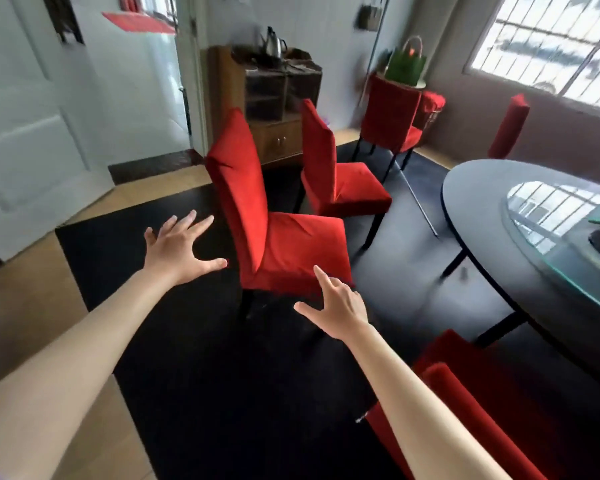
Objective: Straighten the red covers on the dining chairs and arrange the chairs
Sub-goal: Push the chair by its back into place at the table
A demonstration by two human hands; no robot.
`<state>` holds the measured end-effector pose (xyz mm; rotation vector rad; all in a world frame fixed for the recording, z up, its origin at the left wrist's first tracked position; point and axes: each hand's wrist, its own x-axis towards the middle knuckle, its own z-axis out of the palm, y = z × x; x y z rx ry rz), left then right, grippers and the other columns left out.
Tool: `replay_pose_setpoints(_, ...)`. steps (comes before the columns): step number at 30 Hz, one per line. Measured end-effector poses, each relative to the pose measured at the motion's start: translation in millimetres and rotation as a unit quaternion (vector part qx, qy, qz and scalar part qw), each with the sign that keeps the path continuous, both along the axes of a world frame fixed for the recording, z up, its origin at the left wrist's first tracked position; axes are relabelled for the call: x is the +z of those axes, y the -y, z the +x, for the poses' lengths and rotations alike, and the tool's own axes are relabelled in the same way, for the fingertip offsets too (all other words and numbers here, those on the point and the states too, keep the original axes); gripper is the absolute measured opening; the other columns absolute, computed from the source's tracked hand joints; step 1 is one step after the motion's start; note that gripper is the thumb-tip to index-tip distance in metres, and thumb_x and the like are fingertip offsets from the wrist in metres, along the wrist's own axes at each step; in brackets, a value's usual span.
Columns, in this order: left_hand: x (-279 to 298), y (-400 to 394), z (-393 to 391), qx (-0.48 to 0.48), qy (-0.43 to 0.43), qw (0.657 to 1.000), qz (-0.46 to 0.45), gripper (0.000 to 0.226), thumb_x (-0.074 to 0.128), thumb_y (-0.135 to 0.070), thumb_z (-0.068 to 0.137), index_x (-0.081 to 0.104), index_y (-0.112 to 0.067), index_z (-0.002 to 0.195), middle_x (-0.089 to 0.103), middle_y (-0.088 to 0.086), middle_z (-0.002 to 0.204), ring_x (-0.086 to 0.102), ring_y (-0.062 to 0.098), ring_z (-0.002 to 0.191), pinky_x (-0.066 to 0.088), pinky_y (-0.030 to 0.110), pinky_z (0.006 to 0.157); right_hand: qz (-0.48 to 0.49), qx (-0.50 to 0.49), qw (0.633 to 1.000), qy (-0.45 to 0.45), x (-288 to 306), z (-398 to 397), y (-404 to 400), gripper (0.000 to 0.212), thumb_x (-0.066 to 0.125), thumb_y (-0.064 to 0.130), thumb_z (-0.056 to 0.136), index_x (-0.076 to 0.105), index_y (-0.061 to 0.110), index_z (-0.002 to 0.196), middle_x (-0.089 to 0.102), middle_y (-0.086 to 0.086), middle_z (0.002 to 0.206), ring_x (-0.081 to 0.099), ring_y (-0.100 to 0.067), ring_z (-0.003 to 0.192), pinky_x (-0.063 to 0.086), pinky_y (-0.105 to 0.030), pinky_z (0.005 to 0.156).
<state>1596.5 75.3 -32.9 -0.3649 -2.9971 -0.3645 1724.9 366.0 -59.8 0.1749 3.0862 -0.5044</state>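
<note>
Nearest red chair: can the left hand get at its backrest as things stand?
Probably yes. The left hand is open, holds nothing, and is stretched toward the backrest of the nearest red chair. Only dark rug shows in the gap between them.

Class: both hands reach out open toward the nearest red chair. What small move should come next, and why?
Probably grip the nearest chair by its backrest: the left hand and right hand are open and hold nothing, and it stands away from the table.

Ahead of both spread hands, only air and black rug (pixel 187 358) lie before the nearest red chair (pixel 281 237). A round table (pixel 478 216) blocks the right side.
</note>
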Motion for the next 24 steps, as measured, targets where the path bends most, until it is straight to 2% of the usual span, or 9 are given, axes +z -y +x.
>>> replay_pose_setpoints(4,12.8,57.3,-54.9,0.014,-0.019,1.000,0.012,0.099,0.064,-0.075,0.068,0.020,-0.042,0.151,0.018,-0.003,0.161,0.016,0.027,0.147,0.012,0.061,0.114,-0.013,0.012,1.000,-0.022,7.4,-75.5,62.2,0.089,0.050,0.071,0.083,0.013,0.031,0.154,0.050,-0.001,0.138,0.052,-0.023,0.121,0.042,-0.047,0.101)
replay_pose_setpoints(8,18.5,101.3,-98.9,0.027,-0.017,0.999,0.009,0.100,0.064,-0.075,0.069,0.019,-0.041,0.151,0.020,-0.002,0.160,0.018,0.028,0.146,0.015,0.061,0.113,0.005,0.036,0.999,-0.035,20.8,-140.1,102.3,0.093,0.053,0.069,0.082,0.007,0.031,0.154,0.051,-0.002,0.135,0.055,-0.024,0.116,0.044,-0.050,0.099)
replay_pose_setpoints(14,23.2,130.8,-186.3,0.021,-0.032,0.999,0.009,0.099,0.065,-0.075,0.068,0.022,-0.040,0.151,0.020,-0.002,0.161,0.021,0.032,0.145,0.018,0.062,0.113,0.021,0.026,0.998,-0.053,40.5,-246.0,114.0,0.097,0.056,0.069,0.080,0.007,0.031,0.154,0.055,-0.003,0.131,0.059,-0.025,0.112,0.048,-0.043,0.093)
replay_pose_setpoints(24,24.6,127.8,-375.6,0.014,-0.002,1.000,0.006,0.101,0.066,-0.073,0.069,0.015,-0.043,0.151,0.017,-0.004,0.161,0.018,0.028,0.146,0.015,0.061,0.115,-0.027,-0.005,0.998,-0.049,48.3,-449.9,110.7,0.099,0.062,0.066,0.078,0.008,0.033,0.154,0.055,-0.004,0.127,0.057,-0.023,0.112,0.048,-0.038,0.087)
